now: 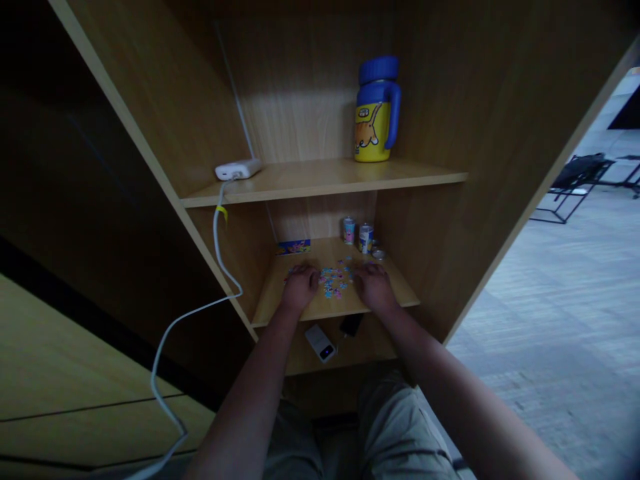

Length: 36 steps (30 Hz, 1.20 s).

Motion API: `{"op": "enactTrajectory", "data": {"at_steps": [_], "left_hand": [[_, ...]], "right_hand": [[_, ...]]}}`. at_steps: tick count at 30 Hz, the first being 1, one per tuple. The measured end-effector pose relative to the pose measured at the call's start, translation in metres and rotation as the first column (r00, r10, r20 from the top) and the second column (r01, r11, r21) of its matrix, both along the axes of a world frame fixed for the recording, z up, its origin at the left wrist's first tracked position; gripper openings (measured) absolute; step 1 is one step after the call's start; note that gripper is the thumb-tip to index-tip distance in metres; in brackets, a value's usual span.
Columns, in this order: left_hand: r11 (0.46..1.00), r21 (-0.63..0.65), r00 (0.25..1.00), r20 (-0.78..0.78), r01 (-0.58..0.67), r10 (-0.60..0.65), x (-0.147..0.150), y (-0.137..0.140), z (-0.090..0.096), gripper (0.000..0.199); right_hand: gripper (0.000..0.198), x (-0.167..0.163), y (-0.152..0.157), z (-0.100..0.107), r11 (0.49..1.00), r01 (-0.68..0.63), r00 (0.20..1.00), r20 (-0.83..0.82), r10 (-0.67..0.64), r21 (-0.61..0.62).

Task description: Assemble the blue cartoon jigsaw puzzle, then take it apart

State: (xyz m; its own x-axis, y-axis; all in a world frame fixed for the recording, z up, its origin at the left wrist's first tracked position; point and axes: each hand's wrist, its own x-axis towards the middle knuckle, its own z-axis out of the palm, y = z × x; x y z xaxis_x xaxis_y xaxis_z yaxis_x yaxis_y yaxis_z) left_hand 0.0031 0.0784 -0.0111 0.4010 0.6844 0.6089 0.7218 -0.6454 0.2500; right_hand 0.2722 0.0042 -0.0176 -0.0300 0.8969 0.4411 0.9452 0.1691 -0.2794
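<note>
Small pink and blue jigsaw puzzle pieces [330,281] lie loosely scattered on the lower shelf, between my two hands. My left hand [301,283] rests at the left side of the pieces, its fingers bent downward and mostly hidden behind the back of the hand. A few colourful bits show at its left edge. On the other side, my right hand [374,283] lies low over the shelf with its fingers apart, one pointing left toward the pieces. Behind the pieces stand two small printed cans [349,231], beside a round metal lid [379,255].
A blue printed card [294,247] leans at the back left. Above, the upper shelf [320,183] holds a blue-yellow jug [373,110] and a white device [238,169], whose cable [215,303] hangs down left. Below lie a white power bank [320,343] and a dark phone-like object [351,325].
</note>
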Motion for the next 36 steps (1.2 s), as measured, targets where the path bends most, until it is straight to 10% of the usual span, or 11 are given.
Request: {"op": "enactTrajectory", "data": {"at_steps": [13, 20, 36], "left_hand": [[0.927, -0.118, 0.929, -0.157, -0.355, 0.336, -0.007, -0.019, 0.005, 0.042], [0.831, -0.312, 0.878, -0.3, -0.46, 0.374, -0.012, -0.045, 0.007, 0.073], [0.748, -0.39, 0.818, -0.459, -0.537, 0.347, -0.044, -0.092, 0.012, 0.097]], "right_hand": [[0.057, -0.006, -0.043, -0.003, 0.988, 0.04, 0.998, 0.049, -0.033, -0.147], [0.079, -0.004, -0.033, 0.008, 0.923, -0.036, 0.998, 0.041, 0.056, -0.384], [0.098, 0.001, -0.02, 0.007, 0.91, -0.205, 0.972, 0.031, 0.232, -0.361]]}}
